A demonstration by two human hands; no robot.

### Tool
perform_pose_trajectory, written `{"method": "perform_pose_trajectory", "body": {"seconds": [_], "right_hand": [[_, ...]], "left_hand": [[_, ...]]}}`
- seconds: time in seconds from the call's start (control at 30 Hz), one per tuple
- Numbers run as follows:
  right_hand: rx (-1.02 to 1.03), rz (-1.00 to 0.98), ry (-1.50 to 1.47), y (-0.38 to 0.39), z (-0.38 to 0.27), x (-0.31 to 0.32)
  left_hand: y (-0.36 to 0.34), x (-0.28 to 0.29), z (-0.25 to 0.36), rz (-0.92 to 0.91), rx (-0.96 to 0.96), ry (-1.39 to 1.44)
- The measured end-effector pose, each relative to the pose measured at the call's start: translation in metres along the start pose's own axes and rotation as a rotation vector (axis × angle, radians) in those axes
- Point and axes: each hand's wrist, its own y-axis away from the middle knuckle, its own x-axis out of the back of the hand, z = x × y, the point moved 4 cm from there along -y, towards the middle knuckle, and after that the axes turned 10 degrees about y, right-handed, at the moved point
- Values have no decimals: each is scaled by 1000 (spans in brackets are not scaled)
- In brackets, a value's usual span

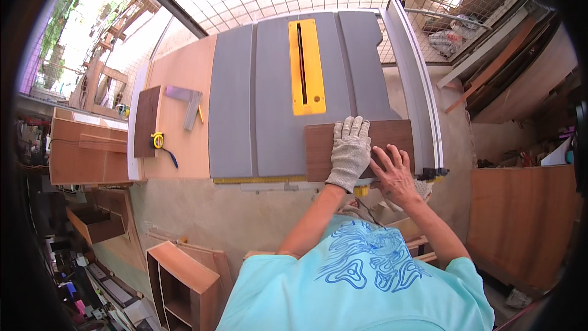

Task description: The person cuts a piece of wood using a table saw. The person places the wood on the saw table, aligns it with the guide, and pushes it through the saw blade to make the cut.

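A dark brown wooden board (pixel 318 147) lies flat on the near right part of the grey table saw top (pixel 233 104). My left hand (pixel 351 150), in a knitted grey-white glove, rests flat on the board, fingers stretched forward. My bare right hand (pixel 395 175) touches the board's near right part with its fingers spread. Beside my right wrist, part of a pale glove-like cloth (pixel 422 189) shows below the table edge; its far side is hidden. Beyond the board is the yellow insert plate (pixel 313 67) with its long dark slot.
A rip fence (pixel 416 86) runs along the right side. The light wooden side table (pixel 184 61) holds a dark board (pixel 147 116), a try square (pixel 189 101), a pencil (pixel 201 114) and a yellow tape measure (pixel 158 141). Wooden boxes (pixel 184 276) stand at lower left, and a cabinet (pixel 520 220) at right.
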Motion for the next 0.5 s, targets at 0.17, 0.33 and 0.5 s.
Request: {"method": "perform_pose_trajectory", "body": {"seconds": [0.17, 0.33, 0.5], "right_hand": [[144, 109, 241, 37, 6, -15], [219, 284, 221, 38, 3, 31], [143, 112, -280, -2, 40, 106]], "left_hand": [[35, 10, 15, -48, -3, 41], [54, 85, 15, 132, -61, 247], [133, 199, -14, 744, 239, 322]]}}
